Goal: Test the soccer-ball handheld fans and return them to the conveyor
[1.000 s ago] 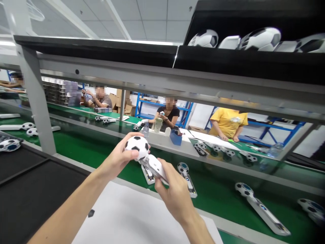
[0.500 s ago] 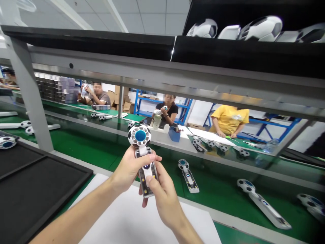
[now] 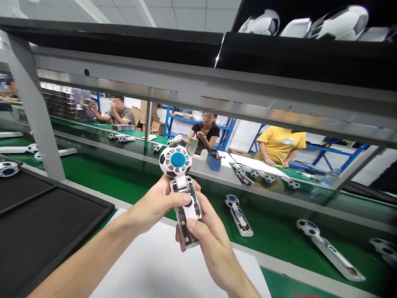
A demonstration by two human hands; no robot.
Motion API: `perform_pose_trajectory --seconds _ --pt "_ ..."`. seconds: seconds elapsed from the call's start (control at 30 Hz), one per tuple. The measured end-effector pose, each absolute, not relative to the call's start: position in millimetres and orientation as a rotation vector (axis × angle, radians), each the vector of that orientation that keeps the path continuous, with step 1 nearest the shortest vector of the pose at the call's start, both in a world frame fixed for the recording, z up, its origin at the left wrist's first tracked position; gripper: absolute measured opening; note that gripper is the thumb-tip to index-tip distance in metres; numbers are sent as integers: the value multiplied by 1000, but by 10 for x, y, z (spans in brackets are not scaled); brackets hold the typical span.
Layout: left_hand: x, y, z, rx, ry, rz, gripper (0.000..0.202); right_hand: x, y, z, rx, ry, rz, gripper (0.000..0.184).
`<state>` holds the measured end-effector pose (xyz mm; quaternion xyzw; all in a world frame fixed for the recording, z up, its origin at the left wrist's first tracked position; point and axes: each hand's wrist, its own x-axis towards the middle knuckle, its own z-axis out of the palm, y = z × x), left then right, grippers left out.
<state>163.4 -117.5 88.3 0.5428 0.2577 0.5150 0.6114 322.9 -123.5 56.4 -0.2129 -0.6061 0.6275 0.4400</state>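
Observation:
Between my two hands is a handheld fan (image 3: 186, 211) with a round football-patterned head, radial slots and a blue centre. Its handle shows a dark panel with small yellow squares and a white strip. My left hand (image 3: 158, 203) grips the upper handle just below the head, its thumb pressed on the round button area. Lower down, my right hand (image 3: 214, 236) wraps the handle from the right, thumb on the white strip. The fan is tilted up with its face toward me. Fingers behind the handle are mostly hidden.
A white sheet (image 3: 180, 269) lies under my hands, with a black tray (image 3: 52, 231) at left. Similar fans (image 3: 238, 215) lie on the green belt (image 3: 102, 182). Overhead runs a shelf (image 3: 124, 62) carrying football-patterned parts. Co-workers, one in a yellow shirt (image 3: 281, 145), sit across.
The fan and both hands have shifted slightly right in view. My left thumb now lies on the handle's button area. Across the line, co-workers' hands have moved.

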Motion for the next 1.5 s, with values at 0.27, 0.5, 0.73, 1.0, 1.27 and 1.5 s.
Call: perform_pose_trajectory --seconds 0.27,0.5,0.73,1.0,1.27,1.5 --pt "1709 -1209 871 1333 641 1205 45 3189 -1229 547 -541 -1398 1519 55" --pt "1740 -1210 869 1301 596 1207 48 3220 -1195 541 -586 -1437 1382 49" --pt "1678 -1173 864 1320 646 1195 46 3237 -1149 526 -667 -1563 1123 47" --pt "1730 -1142 819 1383 724 1274 35 3238 -1141 485 -662 -1626 1258 54" --pt "1697 -926 717 1234 754 1642 24 3344 -1016 480 -844 -1659 590 49" --pt "1637 -910 738 1271 743 1564 24 3435 -823 503 -874 -1548 726 39"
